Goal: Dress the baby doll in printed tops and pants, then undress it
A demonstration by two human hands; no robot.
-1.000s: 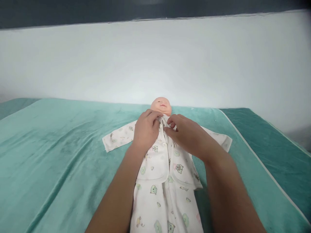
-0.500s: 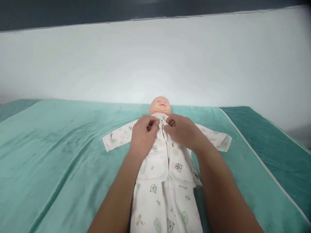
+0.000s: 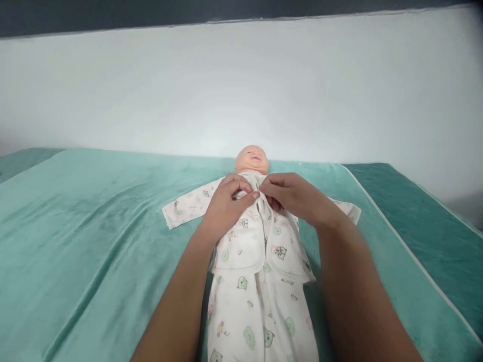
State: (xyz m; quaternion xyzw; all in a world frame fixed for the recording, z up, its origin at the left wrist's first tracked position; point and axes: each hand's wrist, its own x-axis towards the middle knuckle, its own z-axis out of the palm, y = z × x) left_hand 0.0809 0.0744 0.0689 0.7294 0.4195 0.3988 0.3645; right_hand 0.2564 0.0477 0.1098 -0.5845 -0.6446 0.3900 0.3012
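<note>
A bald baby doll (image 3: pixel 252 160) lies on its back, dressed in a white printed jacket (image 3: pixel 241 249) and matching trousers (image 3: pixel 260 322). Its sleeves stretch out to both sides. At the upper chest, my left hand (image 3: pixel 231 201) pinches one front edge of the jacket near the collar. My right hand (image 3: pixel 290 195) is closed on the other front edge, fingertips almost meeting those of the left. Below the hands the jacket fronts hang apart. Whatever button lies between the fingertips is hidden.
A light green plush cover (image 3: pixel 94 226) lies under the doll. Darker green fabric (image 3: pixel 415 211) with a pale border line runs along the right. Behind the bed stands a white wall (image 3: pixel 241 90) with a dark band at its top.
My fingertips have come closer together at the collar, with the right hand now pinching the jacket edge. The view has shifted slightly, and the doll lies in the same place.
</note>
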